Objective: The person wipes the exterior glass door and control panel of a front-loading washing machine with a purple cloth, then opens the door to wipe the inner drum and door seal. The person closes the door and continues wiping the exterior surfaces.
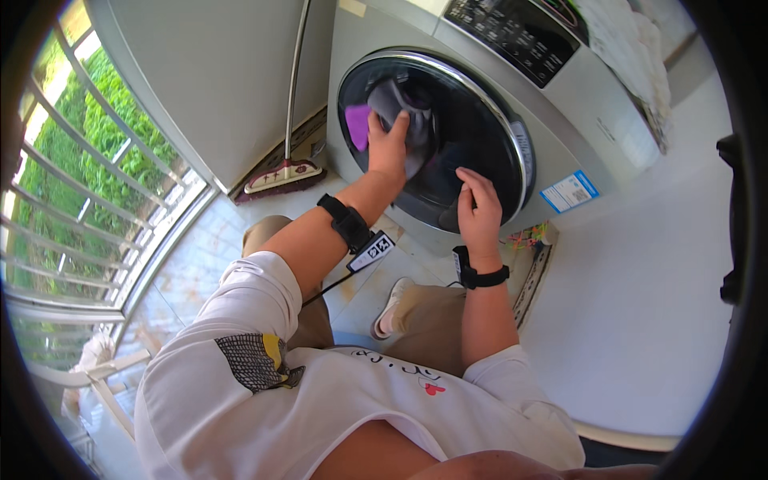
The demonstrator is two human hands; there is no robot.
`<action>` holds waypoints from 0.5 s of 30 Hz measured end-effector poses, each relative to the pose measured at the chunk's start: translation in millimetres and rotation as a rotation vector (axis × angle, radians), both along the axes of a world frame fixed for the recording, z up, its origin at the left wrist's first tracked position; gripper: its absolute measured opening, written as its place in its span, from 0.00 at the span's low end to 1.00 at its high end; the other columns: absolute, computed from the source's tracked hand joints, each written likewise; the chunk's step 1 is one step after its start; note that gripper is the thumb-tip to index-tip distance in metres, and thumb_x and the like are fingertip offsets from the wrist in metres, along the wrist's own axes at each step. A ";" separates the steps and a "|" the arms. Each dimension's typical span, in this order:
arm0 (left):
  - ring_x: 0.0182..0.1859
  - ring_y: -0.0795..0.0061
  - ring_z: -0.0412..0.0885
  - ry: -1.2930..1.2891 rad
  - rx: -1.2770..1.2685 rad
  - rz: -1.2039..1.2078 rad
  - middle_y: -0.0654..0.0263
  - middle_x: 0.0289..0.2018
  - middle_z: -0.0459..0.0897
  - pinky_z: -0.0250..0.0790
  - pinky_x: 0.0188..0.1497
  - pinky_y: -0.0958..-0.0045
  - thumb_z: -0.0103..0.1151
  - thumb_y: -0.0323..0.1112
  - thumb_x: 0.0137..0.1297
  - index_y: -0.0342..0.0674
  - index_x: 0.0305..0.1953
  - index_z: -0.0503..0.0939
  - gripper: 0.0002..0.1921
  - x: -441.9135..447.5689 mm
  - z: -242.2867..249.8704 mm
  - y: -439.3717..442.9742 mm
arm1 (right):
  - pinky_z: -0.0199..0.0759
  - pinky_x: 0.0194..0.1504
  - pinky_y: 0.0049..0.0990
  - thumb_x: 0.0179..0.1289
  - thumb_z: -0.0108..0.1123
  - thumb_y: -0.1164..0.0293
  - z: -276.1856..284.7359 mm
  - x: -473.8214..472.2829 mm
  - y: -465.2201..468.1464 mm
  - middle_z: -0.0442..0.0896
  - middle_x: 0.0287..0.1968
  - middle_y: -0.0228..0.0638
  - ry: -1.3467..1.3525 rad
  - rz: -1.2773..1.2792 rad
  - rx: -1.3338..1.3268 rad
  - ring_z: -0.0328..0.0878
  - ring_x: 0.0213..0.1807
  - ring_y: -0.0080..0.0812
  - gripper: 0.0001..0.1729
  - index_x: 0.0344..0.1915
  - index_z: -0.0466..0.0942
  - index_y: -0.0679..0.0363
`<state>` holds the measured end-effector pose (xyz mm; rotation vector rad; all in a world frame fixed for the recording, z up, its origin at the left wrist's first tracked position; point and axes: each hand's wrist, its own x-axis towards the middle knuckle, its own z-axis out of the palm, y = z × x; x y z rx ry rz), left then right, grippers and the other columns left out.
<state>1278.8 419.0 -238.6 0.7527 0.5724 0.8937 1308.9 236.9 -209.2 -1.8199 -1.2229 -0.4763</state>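
My left hand is at the left part of the washing machine's round dark glass door, with its fingers on a grey cloth. A purple piece of cloth shows beside those fingers; whether it belongs to the grey one I cannot tell. Dark reflections in the glass blur the cloth's outline. In front of the door's lower right part is my right hand, fingers loosely bent, thumb a little apart, and nothing visible in it. Whether it touches the glass is not clear.
Left of the washing machine a broom leans by a grey panel. The control panel is above the door, with white fabric on top. A barred window is at left, a white surface at right.
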 end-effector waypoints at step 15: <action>0.71 0.50 0.57 0.364 1.837 -0.027 0.65 0.61 0.71 0.52 0.70 0.41 0.67 0.40 0.52 0.64 0.55 0.81 0.25 -6.6 -41.9 -25.1 | 0.53 0.70 0.48 0.62 0.55 0.75 -14.3 11.0 17.8 0.72 0.64 0.46 -0.365 -0.204 0.083 0.64 0.69 0.51 0.24 0.59 0.72 0.67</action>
